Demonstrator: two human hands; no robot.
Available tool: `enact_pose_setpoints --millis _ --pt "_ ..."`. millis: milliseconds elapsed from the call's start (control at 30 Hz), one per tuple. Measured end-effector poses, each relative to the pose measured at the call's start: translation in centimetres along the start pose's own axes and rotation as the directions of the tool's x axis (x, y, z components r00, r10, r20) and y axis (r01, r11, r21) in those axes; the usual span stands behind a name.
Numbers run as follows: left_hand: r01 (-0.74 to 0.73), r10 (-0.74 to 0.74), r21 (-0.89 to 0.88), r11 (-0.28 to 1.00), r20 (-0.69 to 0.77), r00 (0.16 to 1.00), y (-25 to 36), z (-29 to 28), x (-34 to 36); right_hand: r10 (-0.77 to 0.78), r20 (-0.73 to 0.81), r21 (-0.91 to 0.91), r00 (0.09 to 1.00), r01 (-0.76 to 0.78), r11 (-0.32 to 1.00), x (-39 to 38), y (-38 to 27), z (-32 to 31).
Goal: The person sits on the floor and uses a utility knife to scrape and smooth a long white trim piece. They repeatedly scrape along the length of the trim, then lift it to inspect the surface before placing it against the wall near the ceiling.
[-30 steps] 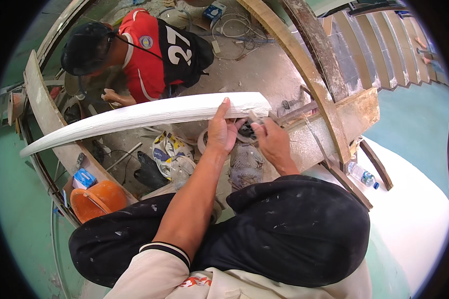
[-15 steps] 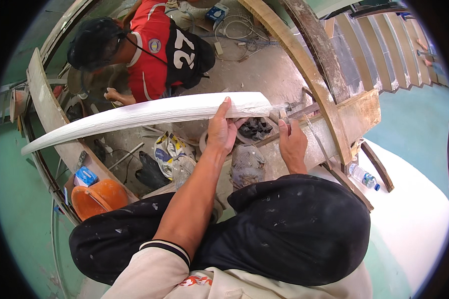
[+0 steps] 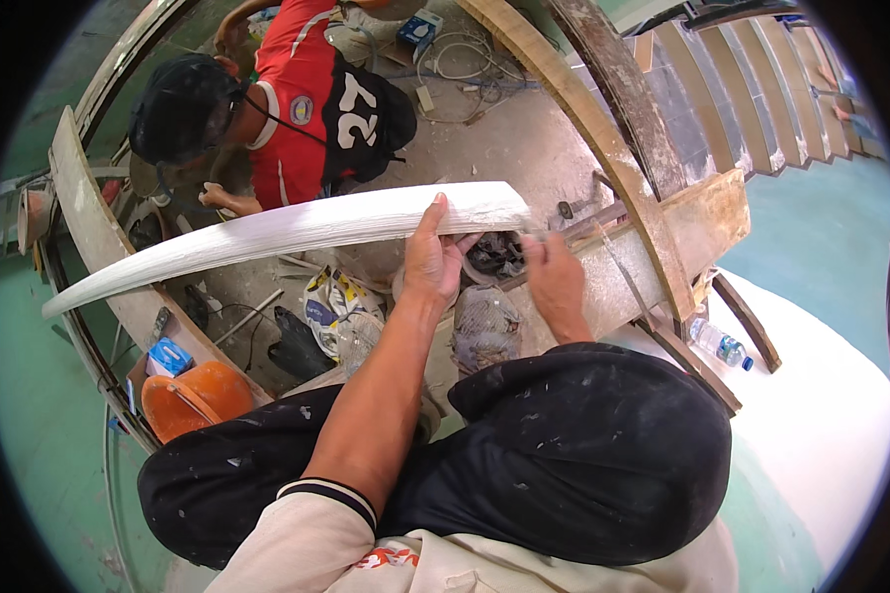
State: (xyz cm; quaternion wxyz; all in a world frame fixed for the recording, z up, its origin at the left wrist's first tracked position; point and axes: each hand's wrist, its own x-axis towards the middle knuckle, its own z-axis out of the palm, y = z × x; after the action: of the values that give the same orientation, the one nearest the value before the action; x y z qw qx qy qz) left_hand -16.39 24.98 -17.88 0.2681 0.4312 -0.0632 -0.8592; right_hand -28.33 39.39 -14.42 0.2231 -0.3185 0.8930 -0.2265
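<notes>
A long, curved white strip [image 3: 267,229] with a ridged lower edge stretches across the view, its thin tip at the far left. My left hand [image 3: 435,262] is closed around it near its blunt right end, thumb on top. Just beside that end is my right hand [image 3: 559,287], fingers pinched on a small scraper-like tool. Motion smears the tool and fingertips, so the tool's exact kind is unclear. Below the strip, between my hands, lies a mesh-wrapped bundle [image 3: 486,328].
Beyond the strip a person in a red and black shirt [image 3: 302,124] bends down, one hand close behind it. Wooden beams [image 3: 603,128] arch at the right, by a plastic bottle [image 3: 719,343]. An orange bucket [image 3: 198,398] stands at the left; cables [image 3: 465,64] lie farther off.
My right hand has shifted left with the tool, up to the strip's right end. The strip and my left hand have moved slightly left in the view.
</notes>
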Motion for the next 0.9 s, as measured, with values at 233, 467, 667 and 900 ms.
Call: enact_pose_setpoints --millis 233,467,667,900 --pt "0.022 -0.021 -0.021 1.0 0.013 1.0 -0.5 -0.6 0.2 -0.169 0.094 0.103 0.981 0.159 0.982 -0.2 -1.8 1.1" --pt "-0.003 0.003 -0.01 1.0 -0.005 1.0 0.0 -0.4 0.1 -0.081 0.038 0.006 0.996 0.081 0.997 0.0 -1.2 1.9" --pt "0.021 -0.021 -0.014 1.0 0.014 1.0 -0.2 -0.1 -0.1 -0.078 0.04 0.026 0.996 0.077 0.997 -0.6 -0.6 0.6" --pt "-0.001 0.001 0.002 1.0 0.009 1.0 -0.2 -0.5 0.1 -0.101 0.104 -0.072 0.989 0.108 0.991 0.0 -1.7 1.7"
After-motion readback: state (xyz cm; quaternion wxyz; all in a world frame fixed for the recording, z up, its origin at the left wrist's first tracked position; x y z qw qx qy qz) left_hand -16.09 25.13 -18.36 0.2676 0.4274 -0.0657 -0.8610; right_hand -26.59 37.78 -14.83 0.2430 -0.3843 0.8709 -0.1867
